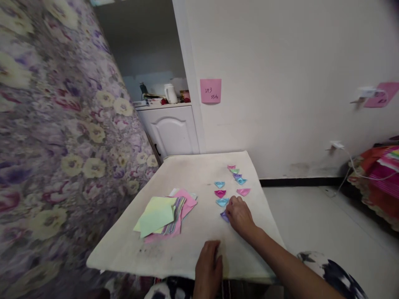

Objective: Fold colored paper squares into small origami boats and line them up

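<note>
One pointy folded purple ppr pc (pixel 224 216) touches R hand (pixel 239 214).

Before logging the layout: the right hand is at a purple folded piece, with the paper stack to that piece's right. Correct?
Wrong side: in the head view, the paper stack lies left of the purple folded piece at the right hand.

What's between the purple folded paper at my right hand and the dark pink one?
One light blue folded paper lies there, left of your right hand, in the head view.
</note>
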The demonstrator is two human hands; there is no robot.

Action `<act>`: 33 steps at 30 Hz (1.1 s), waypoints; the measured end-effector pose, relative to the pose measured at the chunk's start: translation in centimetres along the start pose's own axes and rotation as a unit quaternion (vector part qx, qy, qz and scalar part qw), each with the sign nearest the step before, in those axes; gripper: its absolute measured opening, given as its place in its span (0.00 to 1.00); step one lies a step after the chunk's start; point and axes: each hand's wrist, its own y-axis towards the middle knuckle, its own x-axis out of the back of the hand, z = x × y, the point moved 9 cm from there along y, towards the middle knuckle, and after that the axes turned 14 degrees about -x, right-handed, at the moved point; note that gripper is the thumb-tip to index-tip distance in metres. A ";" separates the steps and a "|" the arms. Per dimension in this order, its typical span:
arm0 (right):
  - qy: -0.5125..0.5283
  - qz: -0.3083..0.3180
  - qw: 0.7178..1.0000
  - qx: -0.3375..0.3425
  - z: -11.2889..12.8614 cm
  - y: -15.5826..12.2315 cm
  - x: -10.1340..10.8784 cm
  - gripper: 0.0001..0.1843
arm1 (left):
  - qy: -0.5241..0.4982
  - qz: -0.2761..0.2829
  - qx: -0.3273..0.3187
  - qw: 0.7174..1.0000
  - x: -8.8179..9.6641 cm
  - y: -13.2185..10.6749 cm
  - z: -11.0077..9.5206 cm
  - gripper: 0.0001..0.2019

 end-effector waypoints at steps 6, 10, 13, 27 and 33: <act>-0.026 0.013 0.999 -0.015 0.2 2.8 -2.2 0.11 | -0.035 0.008 0.003 0.999 0.1 0.3 0.0 0.17; -0.027 0.031 0.999 -0.023 0.1 3.3 -3.4 0.09 | -0.033 0.008 0.003 0.999 0.0 0.2 0.2 0.16; -0.017 0.040 0.999 -0.029 0.0 3.3 -3.4 0.08 | -0.039 0.010 0.003 0.999 -0.1 0.1 0.4 0.17; 0.087 0.092 0.992 -0.009 -3.7 -5.8 -0.2 0.08 | 0.004 -0.066 0.034 0.997 8.0 -0.1 2.4 0.10; 0.148 0.186 0.971 -0.030 -3.4 -8.6 -5.4 0.09 | 0.221 -0.134 0.052 0.965 14.6 0.8 4.9 0.11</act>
